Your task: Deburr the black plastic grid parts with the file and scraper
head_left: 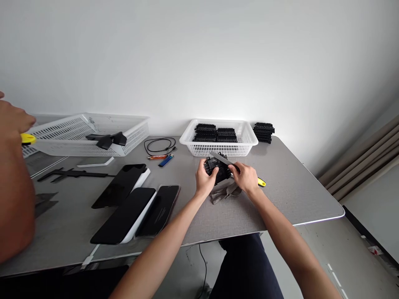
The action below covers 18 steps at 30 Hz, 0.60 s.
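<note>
Near the far edge of the grey, fine-textured tabletop (280, 195), just in front of a white perforated plastic basket (246, 139), both hands meet over a crumpled grey cloth (222, 193). The left hand (205, 178) is curled around a small black ribbed plastic block (216, 168), thumb and fingers closed on its left side, the wrist low and the forearm running back toward the near table edge. The right hand (246, 176) grips a yellow-handled utility knife (237, 170); its flat grey blade points up and left across the top of the block, touching or nearly touching it, while the yellow butt end pokes out behind the palm. The right wrist is bent slightly inward, the forearm angling down to the right.

More of the same black ribbed blocks (215, 133) sit stacked in rows inside the basket, and another stack (264, 132) stands on the table just beside its right wall. Left of the basket lie a coiled black cable (158, 145), an orange pen-like stick (156, 157) and a blue lighter (166, 160). Three glossy black rectangular panels (137, 207) rest slanted on white bases. A second, larger white mesh tray (93, 131) sits farther left. At the left border another person's arm (14, 174) reaches in, the hand holding something yellow (28, 139).
</note>
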Tool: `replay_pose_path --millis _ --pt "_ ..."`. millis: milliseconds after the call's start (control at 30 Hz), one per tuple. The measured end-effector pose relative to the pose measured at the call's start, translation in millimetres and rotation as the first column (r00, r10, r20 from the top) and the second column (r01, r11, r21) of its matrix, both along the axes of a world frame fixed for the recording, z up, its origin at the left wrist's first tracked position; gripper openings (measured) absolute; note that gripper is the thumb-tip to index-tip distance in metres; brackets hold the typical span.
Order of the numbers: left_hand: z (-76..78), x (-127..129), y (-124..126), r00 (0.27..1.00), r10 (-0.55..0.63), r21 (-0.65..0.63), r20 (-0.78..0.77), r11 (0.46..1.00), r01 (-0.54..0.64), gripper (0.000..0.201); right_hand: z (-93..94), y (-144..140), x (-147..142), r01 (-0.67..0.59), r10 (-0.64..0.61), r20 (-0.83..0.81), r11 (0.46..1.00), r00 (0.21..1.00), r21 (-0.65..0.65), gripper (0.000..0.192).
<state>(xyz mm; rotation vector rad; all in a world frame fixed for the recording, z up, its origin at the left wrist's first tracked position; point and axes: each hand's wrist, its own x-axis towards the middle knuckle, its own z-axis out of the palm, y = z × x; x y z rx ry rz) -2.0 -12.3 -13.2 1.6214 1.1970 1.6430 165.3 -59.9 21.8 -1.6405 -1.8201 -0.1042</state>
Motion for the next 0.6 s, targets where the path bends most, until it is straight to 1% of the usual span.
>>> replay_pose_path --millis 100,200,267,300,367,433,500,600 --pt "-2.8 -1.0 2.0 1.0 -0.011 0.018 0.019 1.0 0.011 0.047 -1.6 -0.4 -3.9 -0.067 0.067 0.02 0.998 0.998 -0.012 0.041" --pt "-2.1 -1.1 2.0 0.999 -0.023 0.03 0.046 0.999 0.021 0.046 -2.2 -0.4 -5.0 -0.035 0.035 0.001 0.999 0.999 -0.008 0.041" --pt "0.3 -1.0 0.4 0.999 -0.002 0.031 0.032 1.0 0.001 0.044 -1.3 -0.6 -2.6 -0.012 0.012 -0.05 1.0 0.999 0.011 0.042" --pt "1.6 -1.0 -0.5 1.0 0.012 0.03 0.017 0.999 -0.013 0.042 -0.3 -0.7 -0.8 -0.009 0.012 -0.098 1.0 0.995 0.023 0.043" --pt "3.3 -1.1 -1.7 0.999 0.038 0.026 -0.015 0.999 -0.037 0.039 2.6 -0.9 3.2 -0.019 0.029 -0.245 0.999 0.969 0.043 0.047" --pt "3.8 -1.4 -1.5 0.999 0.04 0.023 -0.014 0.999 -0.039 0.035 6.1 -0.3 7.5 -0.026 0.043 -0.413 0.999 0.91 0.047 0.053" --pt "3.7 -1.3 -0.2 0.999 0.007 0.019 0.053 1.0 -0.008 0.033 9.4 1.5 11.9 -0.034 0.046 -0.527 0.999 0.849 0.033 0.058" --pt "5.7 0.3 0.7 0.974 -0.095 0.016 0.207 0.996 0.093 0.033 13.0 5.0 18.0 -0.081 0.048 -0.6 0.996 0.798 -0.028 0.061"
